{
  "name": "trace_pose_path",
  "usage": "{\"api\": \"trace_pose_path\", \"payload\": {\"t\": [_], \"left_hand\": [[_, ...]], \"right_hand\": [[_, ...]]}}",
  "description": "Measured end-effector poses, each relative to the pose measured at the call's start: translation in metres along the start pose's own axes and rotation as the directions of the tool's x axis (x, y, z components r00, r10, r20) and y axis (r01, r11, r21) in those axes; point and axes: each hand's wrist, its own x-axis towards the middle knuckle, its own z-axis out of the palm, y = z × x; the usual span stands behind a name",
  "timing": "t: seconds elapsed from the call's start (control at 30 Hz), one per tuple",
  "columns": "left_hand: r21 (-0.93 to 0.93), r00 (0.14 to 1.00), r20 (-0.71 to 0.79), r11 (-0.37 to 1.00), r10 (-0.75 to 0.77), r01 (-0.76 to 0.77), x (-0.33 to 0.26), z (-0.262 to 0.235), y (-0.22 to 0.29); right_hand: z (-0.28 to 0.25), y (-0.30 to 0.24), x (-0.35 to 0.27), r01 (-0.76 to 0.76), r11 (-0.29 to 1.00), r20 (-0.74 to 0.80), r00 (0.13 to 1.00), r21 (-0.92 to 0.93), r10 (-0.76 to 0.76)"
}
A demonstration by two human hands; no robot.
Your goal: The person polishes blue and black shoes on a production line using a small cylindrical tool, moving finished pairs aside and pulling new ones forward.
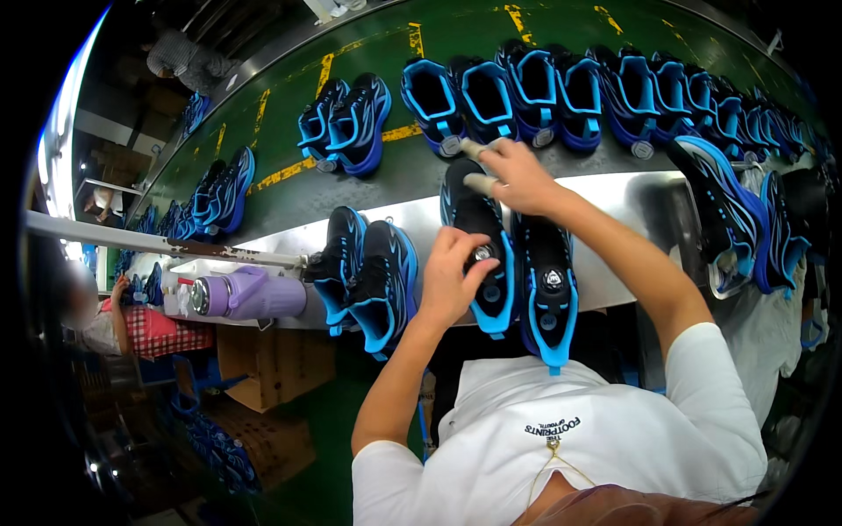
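a white t-shirt [605,430] is filling the near edge, a thin necklace [537,473] hanging over it. beyond it a metal ledge [627,210] is running left to right, and on its far side a green surface [368,66] with worn yellow lines is carrying a long row of black-and-blue shoes [535,88]. in the room at far left, a person in a grey top [180,57] is bending; nearer, another person is sitting by red checked cloth [167,337]. a lidded purple bottle [276,296] is lying sideways at left, hiding its contents. below it a cardboard box [241,368] is standing, its inside not showing. the left shoe [495,289] and right shoe [548,250] of a pair are lying on the ledge before the shirt. the left hand [452,276] is pinching about the left shoe's dial [482,252]; the right hand [522,180] is spreading its fingers over that shoe's toe, contact unclear.
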Motion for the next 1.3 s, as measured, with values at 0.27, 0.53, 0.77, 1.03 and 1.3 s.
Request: {"api": "trace_pose_path", "payload": {"t": [0.27,0.53,0.77,1.03,1.3], "left_hand": [[-0.069,0.994,0.072,0.994,0.087,-0.082,-0.004,-0.011,-0.014],[-0.108,0.994,0.106,0.994,0.035,-0.024,0.008,-0.013,-0.005],[0.009,0.988,0.099,0.993,0.117,-0.119,0.011,-0.017,-0.002],[0.055,0.942,0.193,0.956,0.274,-0.289,0.017,-0.031,0.002],[-0.788,0.627,0.398,0.100,-0.669,0.607,-0.049,-0.006,0.040]], "right_hand": [[0.065,-0.004,0.034,-0.040,0.993,0.085,0.995,-0.108,0.050],[0.057,-0.005,0.035,-0.042,0.991,0.118,0.991,-0.128,0.058],[0.060,0.000,0.035,-0.038,0.992,0.093,0.994,-0.120,0.050],[0.057,0.001,0.032,-0.030,0.994,0.076,0.996,-0.105,0.038],[0.059,-0.001,0.026,0.006,0.994,-0.005,1.000,-0.109,-0.007]]}}
